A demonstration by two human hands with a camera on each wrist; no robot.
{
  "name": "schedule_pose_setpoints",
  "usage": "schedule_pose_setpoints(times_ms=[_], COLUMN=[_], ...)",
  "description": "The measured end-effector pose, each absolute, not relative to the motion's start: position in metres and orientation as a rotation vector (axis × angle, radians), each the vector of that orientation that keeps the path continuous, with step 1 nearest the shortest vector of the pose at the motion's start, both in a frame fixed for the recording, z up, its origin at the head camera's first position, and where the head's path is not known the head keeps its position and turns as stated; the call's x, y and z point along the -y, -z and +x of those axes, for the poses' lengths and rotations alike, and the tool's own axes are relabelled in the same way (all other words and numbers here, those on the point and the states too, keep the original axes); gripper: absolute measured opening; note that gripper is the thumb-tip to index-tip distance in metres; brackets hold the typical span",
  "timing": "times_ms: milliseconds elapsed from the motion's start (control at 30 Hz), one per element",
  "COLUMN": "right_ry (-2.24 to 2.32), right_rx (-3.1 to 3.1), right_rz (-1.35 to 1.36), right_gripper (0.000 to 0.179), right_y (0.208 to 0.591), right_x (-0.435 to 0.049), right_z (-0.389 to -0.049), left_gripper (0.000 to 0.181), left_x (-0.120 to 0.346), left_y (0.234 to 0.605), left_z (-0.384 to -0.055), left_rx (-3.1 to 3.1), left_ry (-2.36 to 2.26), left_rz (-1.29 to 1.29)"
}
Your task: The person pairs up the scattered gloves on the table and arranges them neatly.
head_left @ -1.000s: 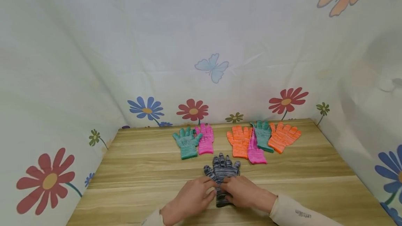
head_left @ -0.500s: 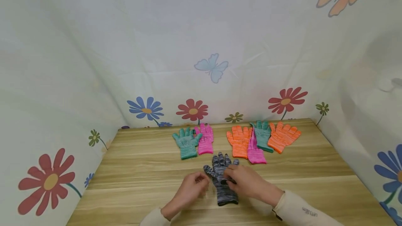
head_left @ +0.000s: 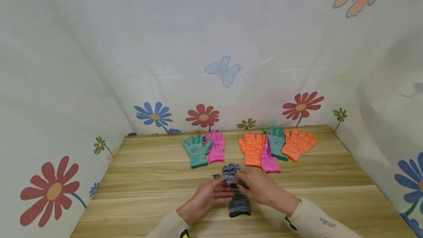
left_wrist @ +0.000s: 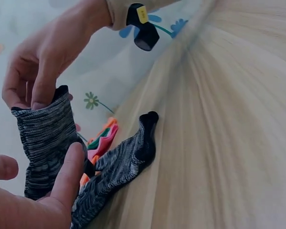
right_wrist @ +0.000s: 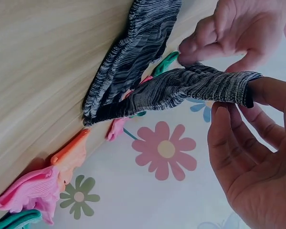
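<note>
Two black-and-grey knitted gloves lie one over the other near me on the table. My right hand (head_left: 261,187) pinches the cuff of the upper glove (right_wrist: 164,90), thumb inside the opening and fingers outside, and holds that end raised. The lower glove (head_left: 239,205) stays on the wood with its dark cuff toward me. At the left side, my left hand (head_left: 209,194) has its fingers extended right at the raised fabric; in the left wrist view its straight finger overlaps the upper glove (left_wrist: 45,143). The gloves' thumb side is partly hidden behind that hand.
Farther back on the wooden table (head_left: 148,186) lie a green glove (head_left: 197,151) and a pink glove (head_left: 216,147). Right of these are an orange glove (head_left: 252,150), another pink glove (head_left: 269,161), another green glove (head_left: 277,142) and another orange glove (head_left: 299,144). A flowered curtain (head_left: 185,83) surrounds the table.
My right hand has raised the upper glove's cuff and drawn it toward the finger end. The left hand pulled away to the left, then came back to the glove with its fingers straightened.
</note>
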State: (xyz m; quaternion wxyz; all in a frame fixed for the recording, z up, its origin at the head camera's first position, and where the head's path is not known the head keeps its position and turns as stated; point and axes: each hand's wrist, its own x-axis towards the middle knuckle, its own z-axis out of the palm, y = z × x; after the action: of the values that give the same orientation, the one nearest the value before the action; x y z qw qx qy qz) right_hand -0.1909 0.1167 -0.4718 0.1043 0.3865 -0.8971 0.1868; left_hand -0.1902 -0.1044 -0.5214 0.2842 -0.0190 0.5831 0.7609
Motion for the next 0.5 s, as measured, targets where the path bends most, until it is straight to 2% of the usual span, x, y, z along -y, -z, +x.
schedule_pose_setpoints(times_ms=[167,300,500], right_ry=[-0.525,-0.548,-0.686], right_rx=[2.611,2.618,2.667], right_rz=[1.157,1.151,1.090], right_gripper=[0.006,0.009,0.025], right_y=[0.473,0.476,0.476], right_x=[-0.116,-0.116,-0.115], right_z=[-0.189,-0.189,-0.191], left_gripper=[0.041,0.041,0.040], left_x=[0.098,0.095,0.093], left_y=[0.524,0.525,0.522], left_z=[-0.197,-0.199,-0.198], left_rx=[-1.504,-1.491,-1.568], left_ry=[-2.136,-2.186,-2.220], left_rz=[-0.020,0.014,0.056])
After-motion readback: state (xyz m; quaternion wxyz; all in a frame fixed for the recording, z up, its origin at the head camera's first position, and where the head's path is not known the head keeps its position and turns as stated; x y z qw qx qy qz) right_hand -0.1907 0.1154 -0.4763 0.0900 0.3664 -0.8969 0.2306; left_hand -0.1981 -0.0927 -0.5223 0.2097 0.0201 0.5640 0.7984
